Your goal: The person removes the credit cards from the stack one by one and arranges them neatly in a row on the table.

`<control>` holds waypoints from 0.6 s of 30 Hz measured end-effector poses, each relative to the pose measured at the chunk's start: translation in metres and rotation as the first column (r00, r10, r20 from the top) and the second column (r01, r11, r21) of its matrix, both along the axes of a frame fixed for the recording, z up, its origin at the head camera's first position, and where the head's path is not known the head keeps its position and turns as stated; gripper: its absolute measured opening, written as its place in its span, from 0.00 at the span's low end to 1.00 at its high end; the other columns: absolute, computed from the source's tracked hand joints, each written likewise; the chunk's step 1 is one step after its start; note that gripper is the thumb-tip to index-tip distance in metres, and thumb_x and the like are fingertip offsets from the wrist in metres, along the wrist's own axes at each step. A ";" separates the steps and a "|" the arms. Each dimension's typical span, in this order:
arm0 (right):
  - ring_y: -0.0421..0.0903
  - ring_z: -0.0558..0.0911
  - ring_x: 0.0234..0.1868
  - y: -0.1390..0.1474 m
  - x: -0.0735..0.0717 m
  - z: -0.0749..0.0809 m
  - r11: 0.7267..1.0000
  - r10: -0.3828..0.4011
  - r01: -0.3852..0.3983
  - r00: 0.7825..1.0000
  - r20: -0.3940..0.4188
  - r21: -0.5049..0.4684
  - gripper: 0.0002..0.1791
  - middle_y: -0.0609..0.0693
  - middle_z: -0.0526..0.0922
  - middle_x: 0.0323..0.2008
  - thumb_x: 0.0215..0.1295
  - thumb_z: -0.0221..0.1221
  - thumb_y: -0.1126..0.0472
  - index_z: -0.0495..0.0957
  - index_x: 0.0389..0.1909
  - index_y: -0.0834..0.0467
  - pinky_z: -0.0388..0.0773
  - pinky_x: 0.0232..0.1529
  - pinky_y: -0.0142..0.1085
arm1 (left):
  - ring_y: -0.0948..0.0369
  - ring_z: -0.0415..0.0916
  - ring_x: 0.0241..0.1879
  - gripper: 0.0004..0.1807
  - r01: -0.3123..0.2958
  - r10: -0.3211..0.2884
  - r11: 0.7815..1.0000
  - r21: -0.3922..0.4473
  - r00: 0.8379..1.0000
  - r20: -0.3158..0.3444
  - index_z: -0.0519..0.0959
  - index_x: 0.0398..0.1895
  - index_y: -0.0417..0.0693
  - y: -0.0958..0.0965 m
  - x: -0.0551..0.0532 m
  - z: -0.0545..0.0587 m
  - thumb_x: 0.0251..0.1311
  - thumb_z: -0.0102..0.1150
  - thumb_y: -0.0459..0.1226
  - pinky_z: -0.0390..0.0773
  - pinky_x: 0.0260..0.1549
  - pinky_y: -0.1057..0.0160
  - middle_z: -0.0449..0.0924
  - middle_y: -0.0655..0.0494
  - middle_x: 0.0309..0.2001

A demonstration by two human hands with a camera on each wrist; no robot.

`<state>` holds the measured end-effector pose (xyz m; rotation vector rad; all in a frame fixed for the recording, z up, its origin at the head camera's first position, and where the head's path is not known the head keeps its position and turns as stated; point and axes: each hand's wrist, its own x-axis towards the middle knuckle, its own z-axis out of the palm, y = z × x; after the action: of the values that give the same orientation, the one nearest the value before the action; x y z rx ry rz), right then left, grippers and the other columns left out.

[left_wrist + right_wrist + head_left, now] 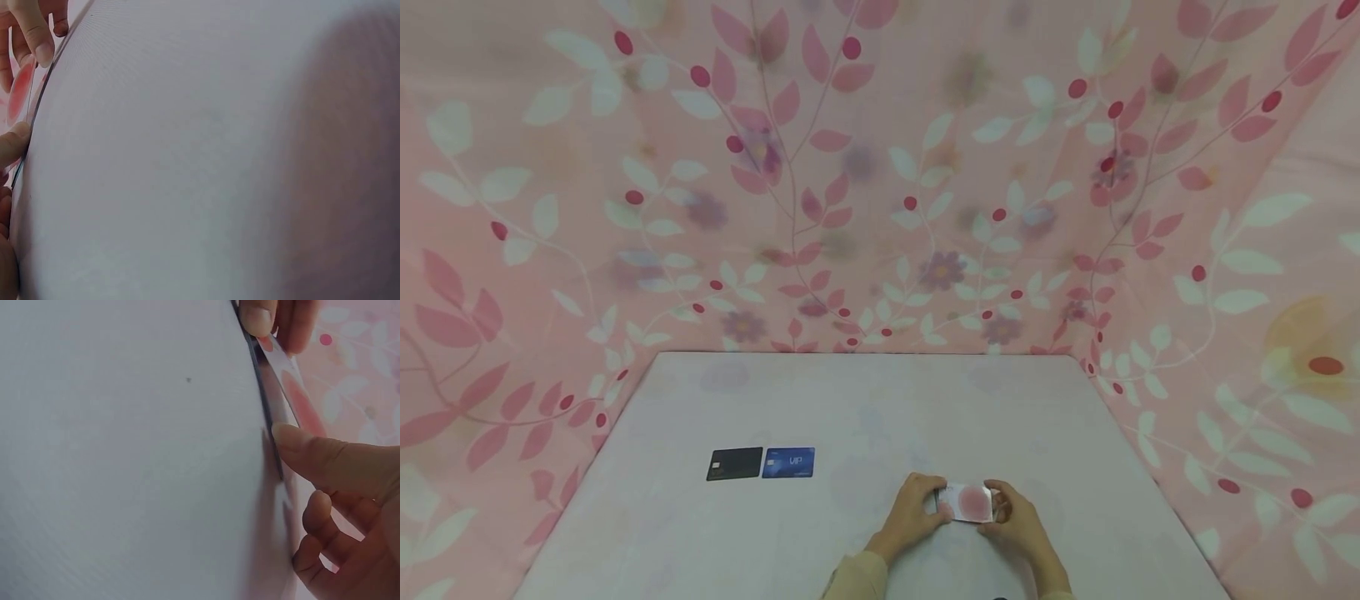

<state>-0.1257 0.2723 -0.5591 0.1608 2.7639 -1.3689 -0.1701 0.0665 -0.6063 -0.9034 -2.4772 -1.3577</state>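
From my remote place, I look first through the head view, where the white card with its large pink circle is at five o'clock, over the white table. The left hand pinches its left end between thumb and fingers, and the right hand pinches its right end in the same manner. Some print stands at the card's upper left corner, but it is too small for me to read. Near half past seven lies a black card with a chip, and just beside it, toward seven o'clock, a blue card, on which I read "VIP" clearly; its smaller letters I cannot read. Pink cloth with leaves and berries rises behind, toward twelve o'clock. In the left wrist view, I see the white card edge-on between nine and ten o'clock, with both thumbs at it. In the right wrist view, it is at two o'clock, and a dark strip runs along beneath it; I cannot tell if this is another card. The right thumb presses there, while two lower fingers are bent, apart from the card.
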 end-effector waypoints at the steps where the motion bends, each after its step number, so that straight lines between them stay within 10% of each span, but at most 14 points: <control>1: 0.41 0.71 0.29 -0.001 0.000 0.000 1.000 -0.007 0.007 1.000 -0.007 0.006 0.39 0.50 0.75 0.36 0.34 0.73 0.70 0.73 0.55 0.61 0.70 0.31 0.29 | 0.61 0.71 0.45 0.26 -0.001 0.001 1.000 -0.003 1.000 -0.006 0.78 0.49 0.40 0.000 0.000 0.000 0.44 0.72 0.39 0.73 0.49 0.63 0.80 0.53 0.46; 18: 0.38 0.69 0.25 0.002 0.001 -0.006 0.999 0.003 -0.006 0.998 -0.065 -0.047 0.36 0.50 0.77 0.31 0.36 0.73 0.67 0.75 0.53 0.64 0.68 0.26 0.28 | 0.58 0.72 0.49 0.31 0.065 -0.065 0.997 -0.047 0.998 0.000 0.77 0.50 0.43 -0.004 -0.005 0.005 0.36 0.74 0.32 0.71 0.53 0.62 0.79 0.53 0.47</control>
<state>-0.1247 0.2744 -0.5651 0.1095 2.7783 -1.4626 -0.1747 0.0626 -0.6015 -1.0036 -2.5088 -1.3226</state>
